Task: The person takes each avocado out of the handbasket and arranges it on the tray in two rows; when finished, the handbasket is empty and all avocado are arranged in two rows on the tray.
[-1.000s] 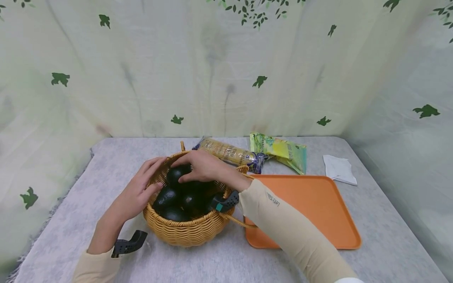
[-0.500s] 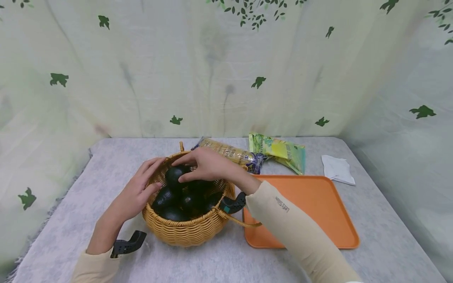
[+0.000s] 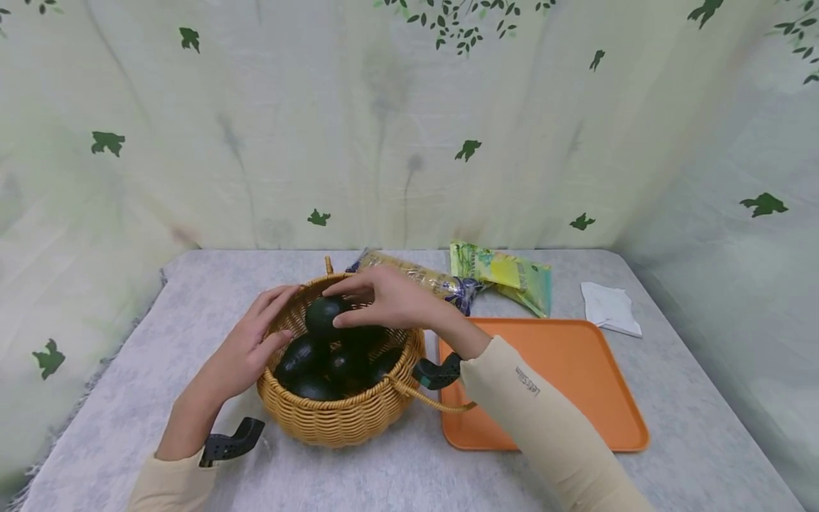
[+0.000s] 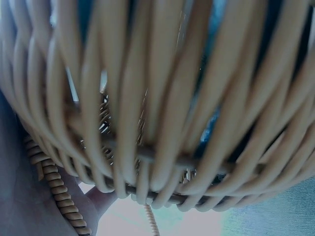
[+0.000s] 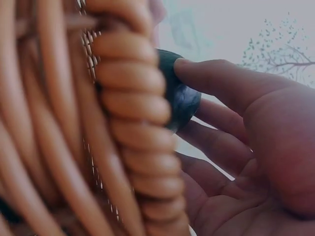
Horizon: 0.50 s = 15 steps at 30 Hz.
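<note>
A round wicker basket (image 3: pixel 333 419) stands on the table, holding several dark green avocados (image 3: pixel 303 355). My left hand (image 3: pixel 246 348) grips its left rim, with the thumb tip reaching over the edge; in the left wrist view the basket's weave (image 4: pixel 162 98) covers most of the hand. My right hand (image 3: pixel 393 302) pinches the topmost avocado (image 3: pixel 323 314) between thumb and fingers, at the upper part of the basket. In the right wrist view that avocado (image 5: pixel 184 93) shows past the basket's rim (image 5: pixel 138 113), with the thumb on its near side.
An orange tray (image 3: pixel 563 384) lies right of the basket, partly under my right forearm and the basket's handle (image 3: pixel 441 407). Behind are a clear-wrapped packet (image 3: pixel 416 276) and green-yellow packets (image 3: pixel 505 270). A small white packet (image 3: pixel 611 307) lies at the far right.
My right hand has shifted slightly to the right, and the avocado it pinches has moved a little with it. My left hand stays on the basket's rim.
</note>
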{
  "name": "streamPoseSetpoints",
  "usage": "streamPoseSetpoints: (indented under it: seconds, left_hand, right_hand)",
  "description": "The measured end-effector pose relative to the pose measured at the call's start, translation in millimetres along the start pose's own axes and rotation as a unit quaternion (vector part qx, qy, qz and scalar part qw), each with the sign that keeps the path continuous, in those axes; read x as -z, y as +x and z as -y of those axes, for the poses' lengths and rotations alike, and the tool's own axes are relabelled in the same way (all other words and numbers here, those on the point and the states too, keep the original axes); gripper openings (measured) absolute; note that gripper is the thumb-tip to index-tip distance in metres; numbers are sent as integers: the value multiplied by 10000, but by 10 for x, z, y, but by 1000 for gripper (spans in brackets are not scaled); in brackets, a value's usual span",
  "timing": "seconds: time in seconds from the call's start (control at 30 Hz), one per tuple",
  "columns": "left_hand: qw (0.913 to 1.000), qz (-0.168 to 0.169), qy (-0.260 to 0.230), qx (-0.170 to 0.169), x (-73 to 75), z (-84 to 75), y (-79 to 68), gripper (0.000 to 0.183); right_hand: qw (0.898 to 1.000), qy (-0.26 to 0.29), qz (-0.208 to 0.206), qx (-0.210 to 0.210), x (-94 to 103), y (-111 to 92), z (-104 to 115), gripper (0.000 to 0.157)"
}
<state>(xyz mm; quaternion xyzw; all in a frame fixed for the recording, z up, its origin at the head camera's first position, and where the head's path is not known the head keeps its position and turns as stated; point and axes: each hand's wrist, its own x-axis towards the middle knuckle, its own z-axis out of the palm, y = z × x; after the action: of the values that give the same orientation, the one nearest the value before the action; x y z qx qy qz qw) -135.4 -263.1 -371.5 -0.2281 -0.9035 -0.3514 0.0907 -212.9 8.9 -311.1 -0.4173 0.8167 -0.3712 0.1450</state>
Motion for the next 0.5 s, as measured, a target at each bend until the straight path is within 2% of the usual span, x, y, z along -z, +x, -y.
streamPoseSetpoints:
  seconds: [0.33, 0.5]
  left_hand:
    - [9999, -68, -104, -107, 0, 3, -8, 60]
    - [9998, -91, -94, -144, -1, 4, -3, 61]
  right_hand:
    - [9971, 733, -180, -77, 35, -195, 2, 47]
    - [9953, 896, -365, -27, 56, -308, -19, 46]
